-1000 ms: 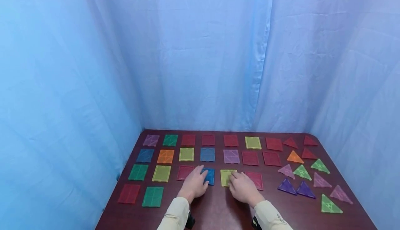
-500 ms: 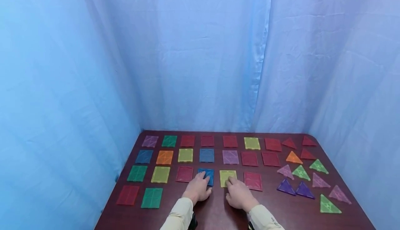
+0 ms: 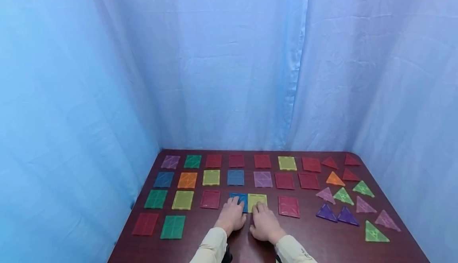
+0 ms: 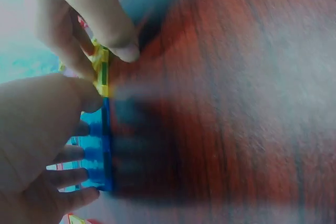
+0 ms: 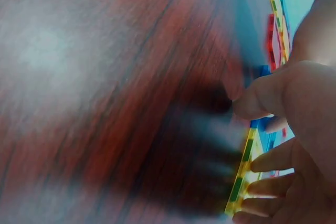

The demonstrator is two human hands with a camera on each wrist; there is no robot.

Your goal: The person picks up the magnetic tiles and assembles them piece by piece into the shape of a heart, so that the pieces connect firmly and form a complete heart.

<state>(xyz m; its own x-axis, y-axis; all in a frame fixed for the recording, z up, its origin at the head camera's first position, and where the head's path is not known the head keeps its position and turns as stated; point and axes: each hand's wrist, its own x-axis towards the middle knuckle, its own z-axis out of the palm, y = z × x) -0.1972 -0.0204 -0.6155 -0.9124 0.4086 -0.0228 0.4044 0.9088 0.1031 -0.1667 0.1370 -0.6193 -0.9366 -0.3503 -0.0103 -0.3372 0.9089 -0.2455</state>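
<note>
A blue square magnetic tile (image 3: 244,197) and a yellow square magnetic tile (image 3: 257,198) lie flat side by side near the table's middle, edges meeting. My left hand (image 3: 231,216) rests on the blue tile with its fingers stretched over the top; in the left wrist view the thumb lies near the seam. On the yellow tile rests my right hand (image 3: 264,223), its fingers spread across the surface in the right wrist view and its thumb by the near edge. The palms cover part of both tiles in the head view.
Rows of square tiles surround the hands, including a red tile (image 3: 210,199) to the left and another red tile (image 3: 288,206) to the right. Several triangular tiles, such as a purple triangle (image 3: 326,213), lie at the right. Blue curtains (image 3: 229,76) enclose the dark table (image 3: 247,253).
The blue tile has slid right under my left hand, and the yellow tile slightly left under my right. The gap between them has closed.
</note>
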